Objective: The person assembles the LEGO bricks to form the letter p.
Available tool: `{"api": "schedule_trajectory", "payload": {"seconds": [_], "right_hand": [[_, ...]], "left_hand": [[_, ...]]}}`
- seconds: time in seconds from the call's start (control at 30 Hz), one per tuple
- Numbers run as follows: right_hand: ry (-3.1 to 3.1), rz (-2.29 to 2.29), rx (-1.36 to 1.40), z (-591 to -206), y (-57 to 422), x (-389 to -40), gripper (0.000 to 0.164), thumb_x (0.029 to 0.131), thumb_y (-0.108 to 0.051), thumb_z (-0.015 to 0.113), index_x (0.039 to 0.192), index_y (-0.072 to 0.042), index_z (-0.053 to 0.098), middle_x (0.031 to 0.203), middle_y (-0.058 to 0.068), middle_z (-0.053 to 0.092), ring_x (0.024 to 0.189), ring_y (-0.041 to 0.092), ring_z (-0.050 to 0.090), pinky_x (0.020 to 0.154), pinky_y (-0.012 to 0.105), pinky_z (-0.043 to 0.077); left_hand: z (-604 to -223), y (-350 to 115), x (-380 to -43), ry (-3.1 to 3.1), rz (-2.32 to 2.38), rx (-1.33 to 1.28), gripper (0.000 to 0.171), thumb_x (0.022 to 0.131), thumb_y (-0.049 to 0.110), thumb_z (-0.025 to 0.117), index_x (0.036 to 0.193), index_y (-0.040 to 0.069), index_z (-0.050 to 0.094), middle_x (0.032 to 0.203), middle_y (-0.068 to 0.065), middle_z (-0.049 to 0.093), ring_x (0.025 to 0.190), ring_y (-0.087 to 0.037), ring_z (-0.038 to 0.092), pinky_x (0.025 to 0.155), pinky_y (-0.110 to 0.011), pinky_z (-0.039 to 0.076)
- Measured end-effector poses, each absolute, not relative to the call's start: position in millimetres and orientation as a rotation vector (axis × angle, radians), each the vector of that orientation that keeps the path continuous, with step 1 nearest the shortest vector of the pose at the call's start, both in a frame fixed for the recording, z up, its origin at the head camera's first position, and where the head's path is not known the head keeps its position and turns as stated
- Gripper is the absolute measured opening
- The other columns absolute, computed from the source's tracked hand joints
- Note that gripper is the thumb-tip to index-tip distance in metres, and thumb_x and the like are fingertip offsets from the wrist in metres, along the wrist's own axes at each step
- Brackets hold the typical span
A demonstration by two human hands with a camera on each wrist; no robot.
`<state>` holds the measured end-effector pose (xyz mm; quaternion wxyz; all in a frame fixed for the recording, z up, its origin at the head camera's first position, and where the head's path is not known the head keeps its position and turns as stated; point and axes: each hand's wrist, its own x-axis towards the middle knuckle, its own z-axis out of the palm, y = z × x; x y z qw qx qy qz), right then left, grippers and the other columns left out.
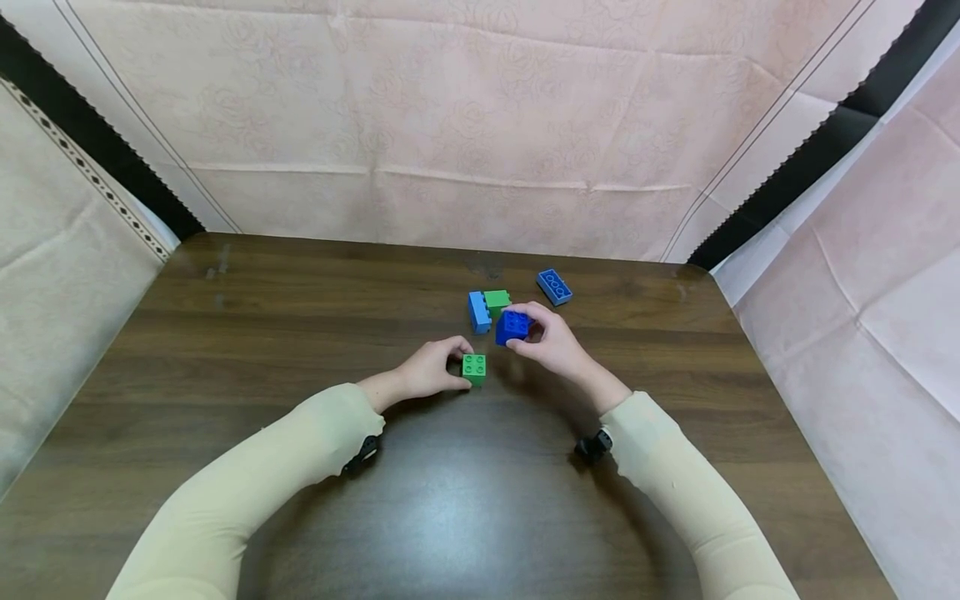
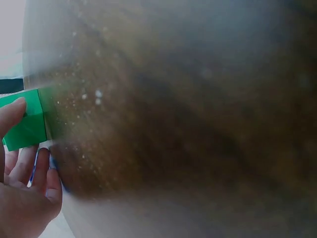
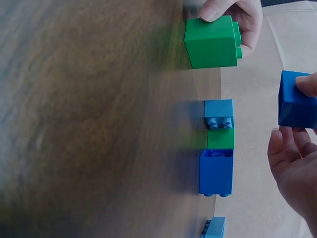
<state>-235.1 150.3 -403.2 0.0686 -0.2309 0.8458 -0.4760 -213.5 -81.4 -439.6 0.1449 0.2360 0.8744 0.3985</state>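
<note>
My left hand point(image 1: 431, 369) pinches a green toy building block point(image 1: 474, 370) between thumb and fingers, its studs facing up in the head view. To the right and a little farther back, my right hand point(image 1: 559, 346) grips a dark blue block point(image 1: 512, 327), raised above the table in the right wrist view. The two held blocks are apart. Just behind them on the table stand a light blue block point(image 1: 479, 312) and a green block point(image 1: 497, 301) side by side. Next to these, a second dark blue block point(image 3: 216, 171) shows in the right wrist view; my right hand mostly hides it from the head view.
Another blue block point(image 1: 554, 287) lies apart at the back right, near the far edge of the dark wooden table point(image 1: 337, 275). Pale fabric panels point(image 1: 450, 125) rise behind the table and at both sides. Most of the left wrist view is blurred tabletop.
</note>
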Motion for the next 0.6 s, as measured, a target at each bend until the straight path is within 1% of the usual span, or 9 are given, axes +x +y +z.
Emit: {"api": "schedule_trajectory", "payload": {"seconds": [0.13,0.2,0.3,0.5,0.6], "right_hand": [[2.525,-1.449,-0.684,-403.3,148.9,-233.6,0.044,0.085,-0.008,0.067,0.126,-0.007,0.052,0.120,0.017,0.054,0.097,0.031,0.051,0.083,0.044,0.047],[2.514,-1.456,-0.668,-403.1,148.1,-232.7,0.043,0.084,-0.008,0.067,0.124,-0.007,0.050,0.120,0.018,0.054,0.096,0.032,0.051,0.083,0.046,0.047],[2.496,-1.471,-0.639,-402.3,146.7,-231.6,0.041,0.084,-0.009,0.068,0.119,-0.007,0.049,0.119,0.018,0.054,0.094,0.034,0.050,0.082,0.044,0.047],[2.490,-1.465,-0.655,-400.8,142.8,-231.1,0.039,0.081,-0.011,0.072,0.116,-0.007,0.054,0.114,0.016,0.058,0.090,0.029,0.051,0.079,0.035,0.048],[2.480,-1.455,-0.676,-400.3,140.4,-230.3,0.039,0.081,-0.012,0.072,0.116,-0.007,0.056,0.111,0.015,0.059,0.090,0.028,0.051,0.079,0.036,0.049]], "left_hand": [[-441.0,-81.9,-213.0,2.525,1.143,0.687,0.039,0.079,0.017,0.075,0.111,0.007,0.055,0.109,-0.010,0.064,0.104,-0.022,0.058,0.096,-0.040,0.045],[-441.4,-81.7,-212.8,2.529,1.143,0.691,0.040,0.079,0.020,0.075,0.111,0.007,0.055,0.108,-0.009,0.064,0.102,-0.021,0.058,0.094,-0.039,0.046],[-441.8,-81.2,-212.6,2.532,1.163,0.692,0.038,0.080,0.021,0.074,0.110,0.007,0.056,0.106,-0.009,0.064,0.099,-0.020,0.058,0.092,-0.037,0.048],[-443.0,-80.0,-212.6,2.528,1.221,0.692,0.033,0.080,0.017,0.074,0.107,0.006,0.057,0.103,-0.008,0.065,0.095,-0.018,0.060,0.088,-0.034,0.051],[-443.5,-79.2,-213.1,2.536,1.234,0.688,0.032,0.080,0.017,0.075,0.105,0.007,0.057,0.101,-0.008,0.065,0.094,-0.018,0.060,0.086,-0.032,0.052]]}}
